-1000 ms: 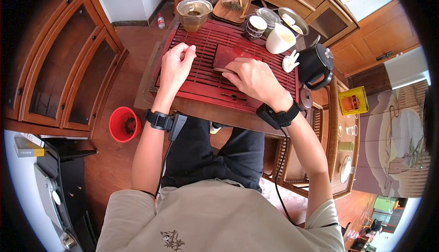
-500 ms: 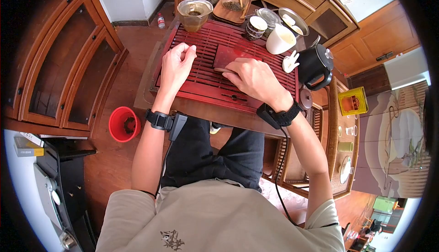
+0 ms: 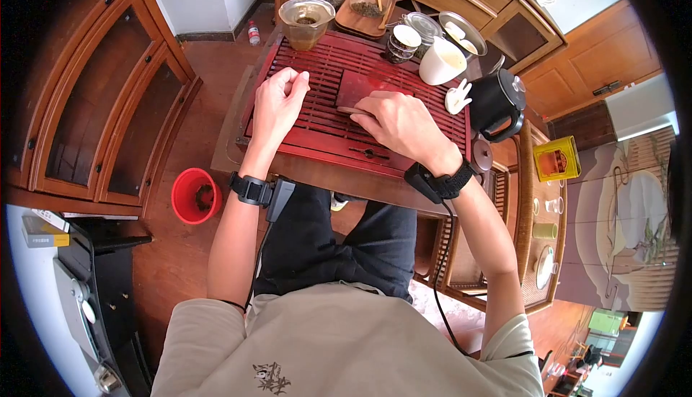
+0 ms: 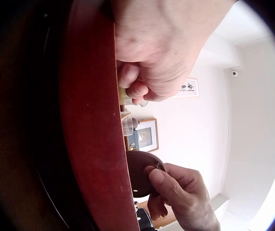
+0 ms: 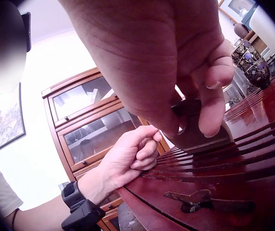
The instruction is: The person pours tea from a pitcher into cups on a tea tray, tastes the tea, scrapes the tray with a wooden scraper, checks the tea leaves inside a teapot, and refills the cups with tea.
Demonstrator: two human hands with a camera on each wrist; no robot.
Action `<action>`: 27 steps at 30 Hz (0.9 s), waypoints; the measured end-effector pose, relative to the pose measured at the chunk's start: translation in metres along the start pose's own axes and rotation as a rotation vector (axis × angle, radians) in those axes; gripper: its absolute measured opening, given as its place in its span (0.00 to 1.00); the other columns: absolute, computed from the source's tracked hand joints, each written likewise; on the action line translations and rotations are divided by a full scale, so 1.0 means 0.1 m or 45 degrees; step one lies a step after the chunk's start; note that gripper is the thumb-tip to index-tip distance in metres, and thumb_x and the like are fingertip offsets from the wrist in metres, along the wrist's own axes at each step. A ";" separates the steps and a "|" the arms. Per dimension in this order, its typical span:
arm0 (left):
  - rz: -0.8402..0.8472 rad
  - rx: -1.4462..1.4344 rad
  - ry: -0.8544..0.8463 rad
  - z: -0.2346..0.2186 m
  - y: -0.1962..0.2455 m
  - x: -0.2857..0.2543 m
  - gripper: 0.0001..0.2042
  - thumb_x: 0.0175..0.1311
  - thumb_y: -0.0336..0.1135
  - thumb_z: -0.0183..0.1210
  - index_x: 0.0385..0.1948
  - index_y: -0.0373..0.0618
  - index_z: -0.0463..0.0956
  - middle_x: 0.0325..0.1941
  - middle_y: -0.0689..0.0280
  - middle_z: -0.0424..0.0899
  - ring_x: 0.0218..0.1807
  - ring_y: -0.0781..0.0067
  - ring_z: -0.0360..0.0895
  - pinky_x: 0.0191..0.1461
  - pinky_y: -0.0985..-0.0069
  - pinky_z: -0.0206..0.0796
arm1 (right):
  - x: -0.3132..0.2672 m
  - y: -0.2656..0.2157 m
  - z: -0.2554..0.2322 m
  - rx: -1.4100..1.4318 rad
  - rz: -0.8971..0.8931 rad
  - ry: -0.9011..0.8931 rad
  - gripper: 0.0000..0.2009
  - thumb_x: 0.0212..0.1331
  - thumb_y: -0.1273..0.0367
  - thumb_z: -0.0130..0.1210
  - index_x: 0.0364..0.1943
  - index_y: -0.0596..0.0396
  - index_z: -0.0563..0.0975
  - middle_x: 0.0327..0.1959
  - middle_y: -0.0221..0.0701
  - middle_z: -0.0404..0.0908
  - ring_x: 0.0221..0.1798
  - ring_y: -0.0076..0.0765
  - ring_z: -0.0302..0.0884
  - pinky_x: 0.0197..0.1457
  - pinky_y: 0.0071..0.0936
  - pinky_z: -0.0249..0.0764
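Over the left part of the slatted red tea tray (image 3: 317, 119) rests my left hand (image 3: 280, 101), its fingers curled in and nothing visible in them. In the right wrist view, the left hand (image 5: 132, 156) lies at the tray's edge. My right hand (image 3: 400, 123) is over the tray's middle, pinching a dark brown round disc (image 4: 141, 173) between thumb and fingers. The disc stands on edge, its lower rim right at the slats in the right wrist view. From above, only a thin strip of the disc (image 3: 349, 110) shows; the right hand hides the rest.
Along the tray's far side stand a glass bowl with a strainer (image 3: 306, 26), stacked patterned cups (image 3: 401, 45), a white pitcher (image 3: 441, 64) and a white figurine (image 3: 457, 97). A black kettle (image 3: 496, 101) stands to the right. A red bucket (image 3: 189, 213) sits on the floor at left.
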State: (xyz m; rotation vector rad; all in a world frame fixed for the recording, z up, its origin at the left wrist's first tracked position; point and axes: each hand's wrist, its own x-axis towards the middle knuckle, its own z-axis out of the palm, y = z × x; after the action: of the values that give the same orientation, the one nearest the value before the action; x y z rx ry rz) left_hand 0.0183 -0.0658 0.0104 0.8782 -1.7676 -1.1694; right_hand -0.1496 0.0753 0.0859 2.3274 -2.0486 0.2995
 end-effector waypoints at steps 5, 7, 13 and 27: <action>-0.002 0.001 -0.006 -0.01 0.00 0.00 0.15 0.68 0.38 0.57 0.24 0.36 0.74 0.14 0.66 0.73 0.21 0.85 0.62 0.26 0.77 0.58 | 0.00 0.06 0.08 -0.024 -0.131 0.186 0.10 0.60 0.61 0.57 0.32 0.52 0.82 0.25 0.36 0.80 0.29 0.45 0.81 0.30 0.37 0.78; 0.001 -0.004 0.006 0.00 0.01 0.00 0.15 0.68 0.38 0.57 0.24 0.36 0.74 0.14 0.66 0.73 0.21 0.85 0.62 0.26 0.77 0.57 | 0.00 0.05 0.08 -0.013 -0.126 0.192 0.10 0.60 0.61 0.57 0.32 0.52 0.82 0.25 0.36 0.80 0.29 0.45 0.81 0.30 0.37 0.78; -0.013 0.003 0.007 0.01 -0.02 0.01 0.15 0.68 0.39 0.57 0.25 0.36 0.74 0.15 0.65 0.74 0.21 0.85 0.63 0.26 0.77 0.58 | 0.01 0.05 0.07 -0.011 -0.143 0.199 0.10 0.60 0.61 0.57 0.33 0.52 0.82 0.25 0.36 0.80 0.29 0.44 0.81 0.30 0.37 0.78; 0.006 -0.008 0.000 0.00 -0.01 0.00 0.15 0.69 0.39 0.57 0.25 0.35 0.74 0.16 0.65 0.76 0.22 0.85 0.64 0.28 0.77 0.59 | 0.00 0.00 0.01 0.023 -0.001 0.016 0.11 0.61 0.62 0.56 0.37 0.54 0.82 0.33 0.36 0.82 0.38 0.46 0.81 0.40 0.39 0.78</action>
State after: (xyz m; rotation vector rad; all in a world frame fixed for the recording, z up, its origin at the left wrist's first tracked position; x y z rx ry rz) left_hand 0.0187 -0.0668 0.0094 0.8699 -1.7646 -1.1714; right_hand -0.1496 0.0751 0.0854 2.3309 -2.0477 0.3327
